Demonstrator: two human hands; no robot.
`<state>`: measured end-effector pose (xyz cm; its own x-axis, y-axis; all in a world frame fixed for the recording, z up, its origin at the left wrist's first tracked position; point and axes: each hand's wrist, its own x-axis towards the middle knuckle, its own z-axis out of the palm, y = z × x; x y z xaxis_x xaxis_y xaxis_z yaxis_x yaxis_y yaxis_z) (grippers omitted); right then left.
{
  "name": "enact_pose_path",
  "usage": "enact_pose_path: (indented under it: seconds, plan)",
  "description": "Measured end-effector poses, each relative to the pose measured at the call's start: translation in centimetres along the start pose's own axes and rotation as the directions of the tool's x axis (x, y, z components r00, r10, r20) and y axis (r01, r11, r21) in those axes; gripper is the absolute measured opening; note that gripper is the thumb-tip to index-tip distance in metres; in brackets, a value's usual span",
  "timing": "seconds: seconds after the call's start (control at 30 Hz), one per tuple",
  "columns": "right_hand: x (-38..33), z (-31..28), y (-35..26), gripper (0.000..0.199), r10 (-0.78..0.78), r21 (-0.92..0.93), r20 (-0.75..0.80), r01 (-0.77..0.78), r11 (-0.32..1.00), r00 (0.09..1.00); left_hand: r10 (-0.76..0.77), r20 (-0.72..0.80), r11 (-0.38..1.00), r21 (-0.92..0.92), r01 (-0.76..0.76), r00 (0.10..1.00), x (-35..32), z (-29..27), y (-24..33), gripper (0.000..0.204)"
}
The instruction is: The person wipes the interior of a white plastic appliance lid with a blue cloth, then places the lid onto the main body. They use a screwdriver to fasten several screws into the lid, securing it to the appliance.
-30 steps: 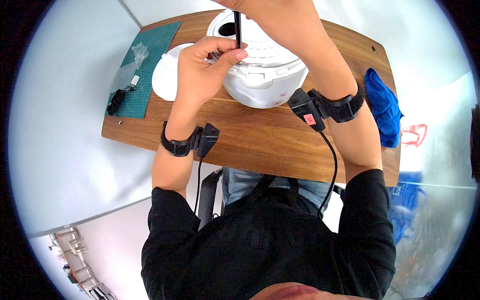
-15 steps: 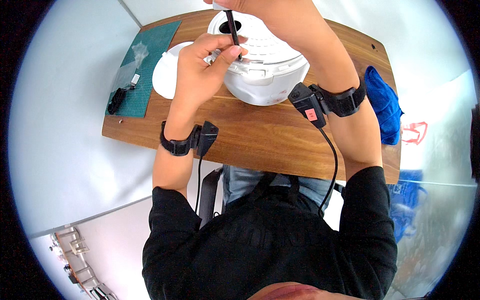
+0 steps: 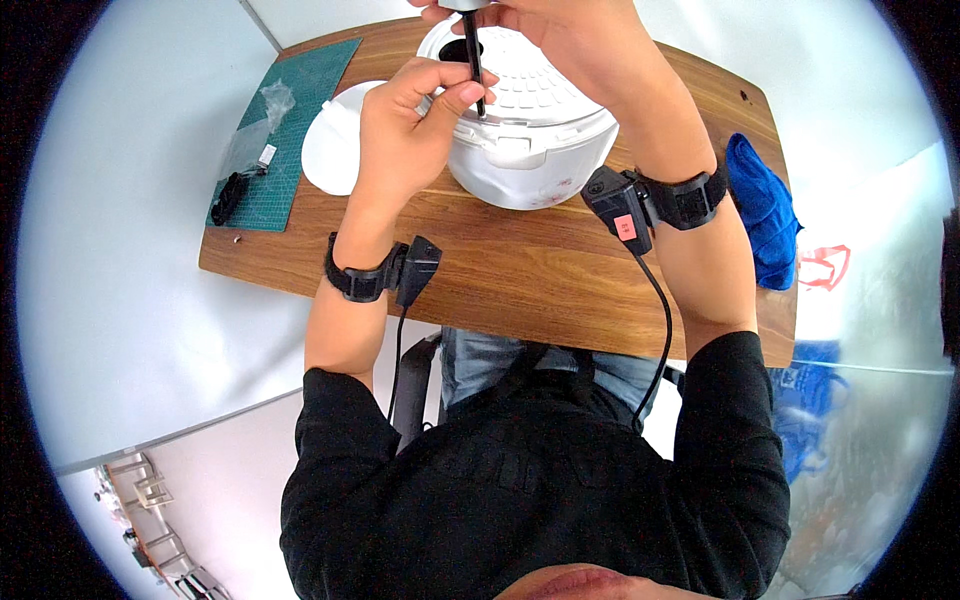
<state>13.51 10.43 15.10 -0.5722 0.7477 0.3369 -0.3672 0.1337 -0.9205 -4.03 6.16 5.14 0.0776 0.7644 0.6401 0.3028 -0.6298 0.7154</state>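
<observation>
A white rice cooker (image 3: 540, 165) stands at the far side of the table, its ribbed lid down and a round dark opening in the lid's left part. Over the lid's front edge is a screwdriver (image 3: 472, 40), nearly upright, with a long black shaft and a light grey handle cut off by the top of the picture. My right hand (image 3: 575, 45) grips that handle, its fingers partly out of view. My left hand (image 3: 405, 130) pinches the lower shaft between thumb and forefinger, close to the tip. Left of that wrist lies a round white cover (image 3: 325, 155).
A green cutting mat (image 3: 300, 95) at the left of the wooden table (image 3: 520, 270) bears clear plastic bags (image 3: 275, 105) and a coiled black cable (image 3: 230, 198). A blue cloth (image 3: 762, 210) lies along the right edge. Black wrist straps with cabled boxes (image 3: 418, 270) sit on both forearms.
My right hand and the screwdriver handle have come slightly lower in the picture, and the shaft is more upright. My left hand keeps its pinch on the shaft.
</observation>
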Motion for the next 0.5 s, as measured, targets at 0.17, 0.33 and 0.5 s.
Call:
enact_pose_path:
  seconds: [0.17,0.33,0.5]
  plan:
    - [0.9,-1.8,1.9,0.026,-0.134,-0.115,0.092,0.144,0.983,0.987,-0.003,0.037,1.0,-0.001,0.003,0.999,-0.1,-0.1,0.8,0.012]
    - [0.4,-0.7,1.8,0.029,-0.127,-0.246,-0.001,0.123,0.961,0.992,-0.04,0.045,0.993,0.112,0.035,0.998,0.2,-0.2,0.9,0.011]
    - [0.2,-0.7,2.1,0.034,-0.088,-0.055,0.056,0.091,0.994,0.995,-0.063,-0.006,0.998,-0.013,0.063,0.998,0.0,0.4,0.6,0.011]
